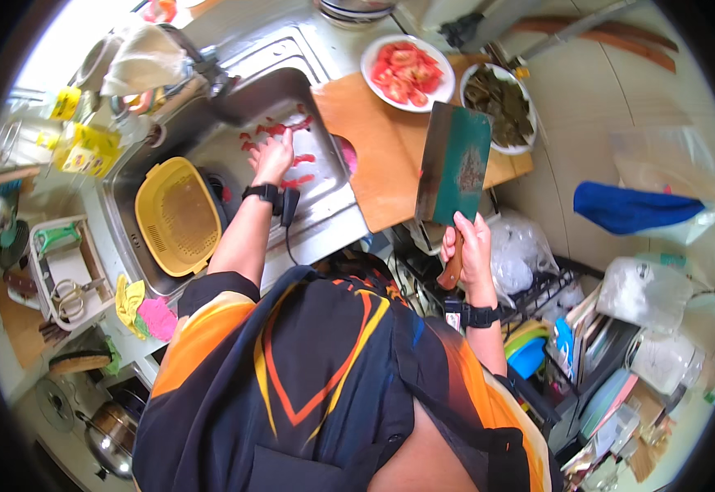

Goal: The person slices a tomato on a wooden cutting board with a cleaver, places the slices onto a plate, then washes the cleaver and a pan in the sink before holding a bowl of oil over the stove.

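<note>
My right hand (pixel 469 246) grips the wooden handle of a cleaver (pixel 456 163), its broad green-and-dark blade raised over the right part of a wooden cutting board (pixel 373 147). Over the steel sink basin (pixel 210 138) my left hand (pixel 272 157) is held with its fingers apart. Red scraps (pixel 299 161) lie scattered on the metal about that hand; whether it touches any is not plain. A white plate of cut tomatoes (pixel 405 71) rests at the board's far edge. To its right stands a white dish of dark green leafy food (pixel 498 104).
A yellow plastic colander (pixel 178 215) sits in the sink's left part, near the faucet (pixel 210 67). Left of the sink are a yellow bottle (pixel 90 147) and a white tray (pixel 74 246) with scissors. A black wire rack (pixel 536 295) and plastic bags are at the right.
</note>
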`<action>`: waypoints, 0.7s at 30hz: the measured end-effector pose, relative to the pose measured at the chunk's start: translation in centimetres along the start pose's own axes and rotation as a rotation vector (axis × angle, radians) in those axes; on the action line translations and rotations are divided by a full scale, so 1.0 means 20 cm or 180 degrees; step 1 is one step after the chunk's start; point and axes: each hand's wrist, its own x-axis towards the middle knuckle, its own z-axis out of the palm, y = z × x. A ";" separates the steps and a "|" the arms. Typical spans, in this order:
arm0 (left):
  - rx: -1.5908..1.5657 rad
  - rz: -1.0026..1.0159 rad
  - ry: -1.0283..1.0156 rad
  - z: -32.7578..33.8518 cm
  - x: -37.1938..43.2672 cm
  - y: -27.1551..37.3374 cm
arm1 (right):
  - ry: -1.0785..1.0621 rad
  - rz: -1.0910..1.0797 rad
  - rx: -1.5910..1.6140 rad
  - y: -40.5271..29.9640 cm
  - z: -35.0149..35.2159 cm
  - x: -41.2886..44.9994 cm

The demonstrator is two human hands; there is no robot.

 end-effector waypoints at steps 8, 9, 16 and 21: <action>-0.3965 -0.0780 0.0352 -0.50 0.20 0.26 | -0.0519 0.0141 -0.0243 -0.05 0.29 0.14; -0.4074 -0.0790 0.0219 -0.56 0.23 0.30 | -0.0564 0.0138 -0.0289 -0.06 0.32 0.15; -0.4647 -0.2046 0.1253 -0.51 0.48 0.43 | -0.0887 0.0191 -0.0464 -0.09 0.52 0.22; -0.4048 -0.1855 0.0910 -0.43 0.51 0.30 | -0.0994 0.0231 -0.0419 -0.06 0.58 0.24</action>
